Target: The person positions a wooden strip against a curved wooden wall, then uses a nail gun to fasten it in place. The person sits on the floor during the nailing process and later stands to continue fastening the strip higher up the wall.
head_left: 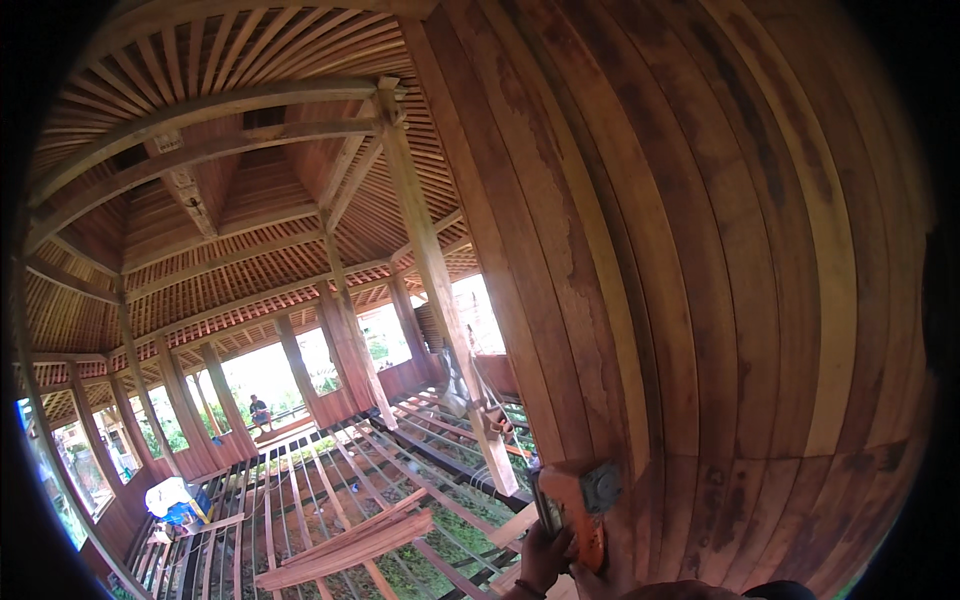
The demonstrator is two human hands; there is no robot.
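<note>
An orange belt sander (572, 505) with a grey housing is upright at the lower middle, beside the plank wall. My left hand (545, 558) is closed on its left side, a dark band round the wrist. At the lower end of the orange body my right hand (602, 580) is wrapped round the grip, partly hidden by the tool. The wall (690, 330) of brown boards rises on the right, with dark stains and rough patches. Whether the sander touches the boards I cannot tell.
Open floor joists (300, 480) stretch over ground and plants at the left. Loose planks (350, 545) lie across them. A slanting wooden post (440, 270) stands near the wall. Farther back are a blue-and-white bundle (180, 500) and a seated person (261, 412).
</note>
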